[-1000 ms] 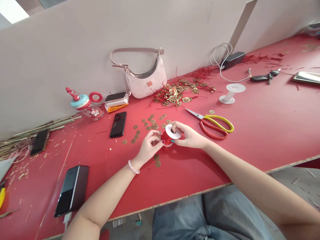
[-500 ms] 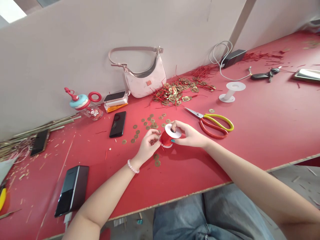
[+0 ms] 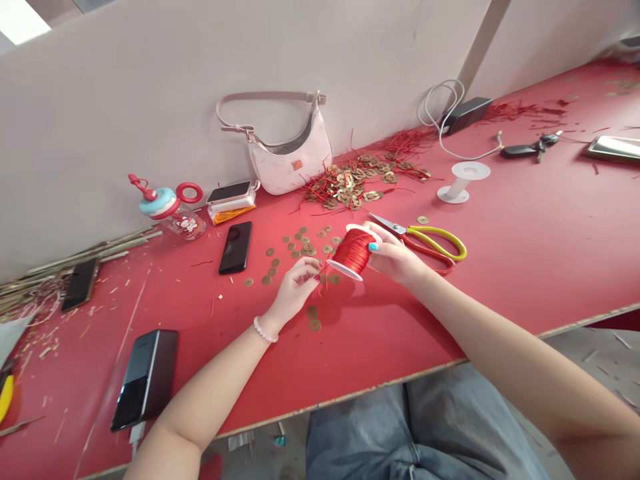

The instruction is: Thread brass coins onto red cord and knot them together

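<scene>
Leftmost, one yellow handle (image 3: 5, 399) is cut off by the edge; beyond it lie a bundle of sticks (image 3: 114, 243), too tangled to count, and one dark phone (image 3: 81, 284). A second phone (image 3: 131, 373) leans on one dark block (image 3: 163, 363), whose small mark is unreadable. Next come one cup (image 3: 170, 213) with a cartoon animal on its side, a third phone-like device (image 3: 229, 192) on a white box (image 3: 240, 203), and a fourth, black phone (image 3: 235, 247).

Roughly twenty loose coins (image 3: 309, 249) follow, some overlapping, with two more nearer the table edge. The left hand (image 3: 295, 290), wearing one bead bracelet (image 3: 264, 331), pinches a red strand (image 3: 324, 275) between thumb and forefinger, its other fingers curled. Behind stands one pink bag (image 3: 275, 170); its single orange patch is too small to read.

Just right of that hand, the spool of red thread (image 3: 354, 252) is held tilted over the red table (image 3: 540, 253), its long axis running from lower left to upper right. The right hand (image 3: 395, 259) grips it, thumb pressed on the wound thread, other fingers mostly hidden behind the upper flange. Past the heap of red-tied coins (image 3: 350, 190) are one pair of scissors (image 3: 397, 229), tips to the upper left, one lone coin (image 3: 423, 219), and one bare white spool (image 3: 470, 171).
</scene>
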A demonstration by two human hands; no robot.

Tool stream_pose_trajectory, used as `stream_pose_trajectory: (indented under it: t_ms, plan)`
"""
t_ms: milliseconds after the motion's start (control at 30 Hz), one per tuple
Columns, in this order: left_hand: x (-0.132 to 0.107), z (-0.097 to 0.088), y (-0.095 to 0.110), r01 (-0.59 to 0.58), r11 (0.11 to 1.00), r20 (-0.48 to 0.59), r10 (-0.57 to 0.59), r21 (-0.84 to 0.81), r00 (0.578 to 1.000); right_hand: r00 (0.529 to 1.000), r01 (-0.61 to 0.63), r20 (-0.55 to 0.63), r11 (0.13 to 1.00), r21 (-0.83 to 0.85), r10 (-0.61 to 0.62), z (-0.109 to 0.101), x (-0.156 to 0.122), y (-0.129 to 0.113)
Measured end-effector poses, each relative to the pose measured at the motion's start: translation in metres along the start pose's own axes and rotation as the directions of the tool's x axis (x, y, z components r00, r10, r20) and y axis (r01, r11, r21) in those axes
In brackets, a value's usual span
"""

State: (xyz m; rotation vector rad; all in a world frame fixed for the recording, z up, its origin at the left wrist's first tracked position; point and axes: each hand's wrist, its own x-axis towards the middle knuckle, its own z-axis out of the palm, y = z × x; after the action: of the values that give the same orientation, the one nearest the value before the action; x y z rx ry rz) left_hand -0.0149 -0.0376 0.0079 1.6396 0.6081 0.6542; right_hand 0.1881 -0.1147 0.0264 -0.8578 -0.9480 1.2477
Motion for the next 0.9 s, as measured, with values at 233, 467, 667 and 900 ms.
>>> stream_pose_trajectory:
  t_ms: [233, 467, 667, 900]
  plan:
    - [-0.005, 0.001, 0.011, -0.072, 0.975, 0.170, 0.036, 0.212, 0.985, 0.906, 0.196, -0.351, 0.970, -0.143, -0.235, -0.018, 0.012, 0.004]
    - [-0.004, -0.001, 0.013, -0.032, 0.984, 0.182, 0.000, 0.174, 0.983, 0.660, 0.250, -0.596, 0.882, -0.399, -0.457, -0.053, 0.020, 0.007]
    - [-0.003, -0.003, 0.011, -0.011, 0.992, 0.175, -0.011, 0.128, 0.985, 0.520, 0.312, -0.712, 0.881, -0.356, -0.472, -0.082, 0.021, 0.004]
    - [-0.003, -0.002, 0.009, 0.018, 0.997, 0.133, -0.027, 0.071, 0.991, 0.591, 0.245, -0.579, 0.809, -0.535, -0.561, -0.093, 0.014, 0.000]
